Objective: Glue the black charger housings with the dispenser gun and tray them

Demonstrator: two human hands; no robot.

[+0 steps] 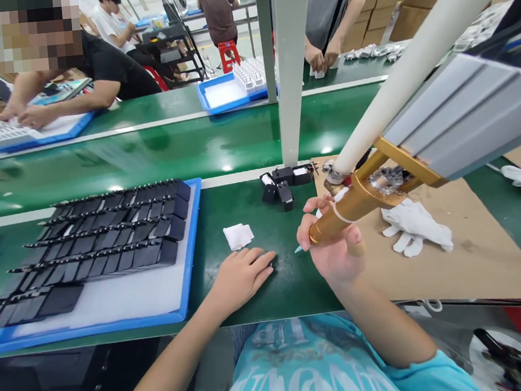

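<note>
My right hand [333, 247] is wrapped round the gold barrel of a hanging dispensing tool [356, 202], whose thin tip points left and down toward the green table. My left hand [244, 273] rests palm down on the table; its fingertips cover a small dark part [266, 257] that is mostly hidden. A folded white wipe [238, 236] lies just above the left hand. A few small black parts [282, 187] sit beyond, near the white post.
A blue tray [191, 250] at my left holds several rows of black flat parts. A brown cardboard sheet [466, 250] with white gloves [416, 224] lies at my right. A white post [289, 65] rises ahead. Other people work across the conveyor belt.
</note>
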